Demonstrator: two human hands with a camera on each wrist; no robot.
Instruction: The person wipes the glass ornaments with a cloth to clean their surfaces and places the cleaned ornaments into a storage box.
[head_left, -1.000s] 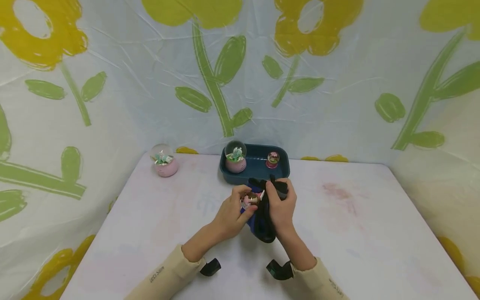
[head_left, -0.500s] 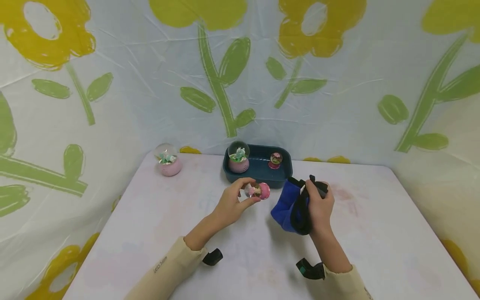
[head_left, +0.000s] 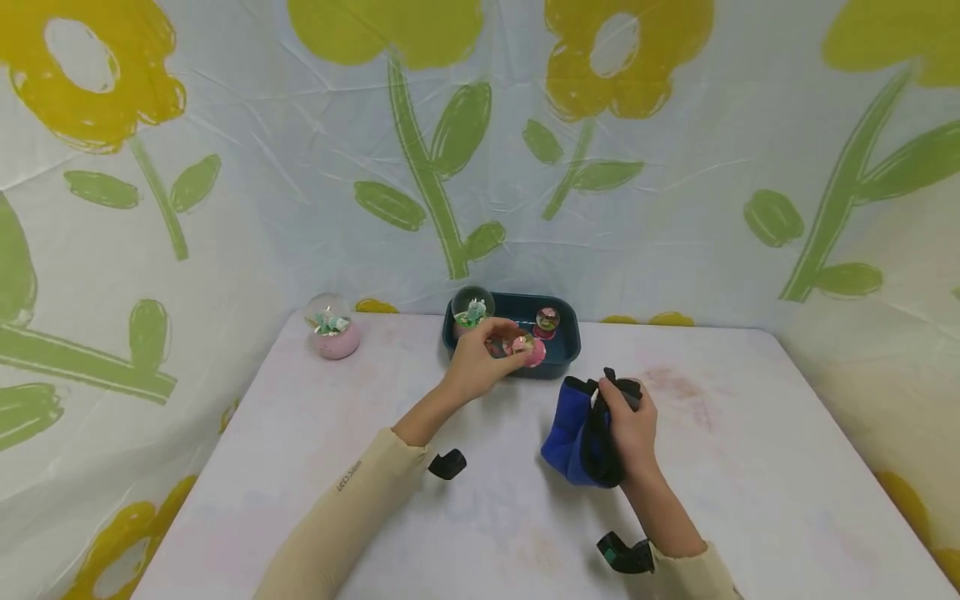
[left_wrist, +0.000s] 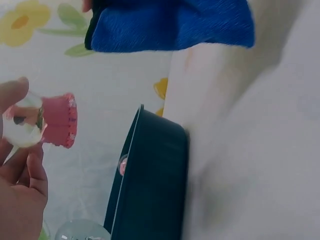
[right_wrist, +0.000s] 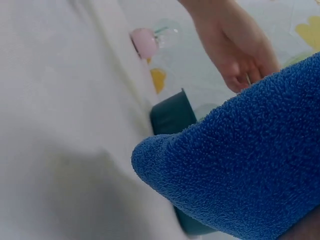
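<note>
My left hand [head_left: 477,364] pinches a small snow globe [left_wrist: 59,121] by its glass ball, its pink base tilted sideways, above the near edge of a dark teal tray [head_left: 566,358]. To the right and nearer, my right hand [head_left: 632,425] grips a blue cloth [head_left: 567,433] with black trim, held above the table. Inside the tray, a larger snow globe [head_left: 472,307] with a pink base stands at the left, partly behind my left hand. Another small snow globe [head_left: 547,322] stands upright at the tray's right. The cloth fills much of the right wrist view.
A larger snow globe [head_left: 334,329] with a pink base stands on the white table [head_left: 480,533] left of the tray. Behind the table hangs a flower-printed sheet [head_left: 322,142].
My left hand first drew the small snow globe away from the cloth, then moved it forward over the tray. My right hand moved right with the blue cloth.
</note>
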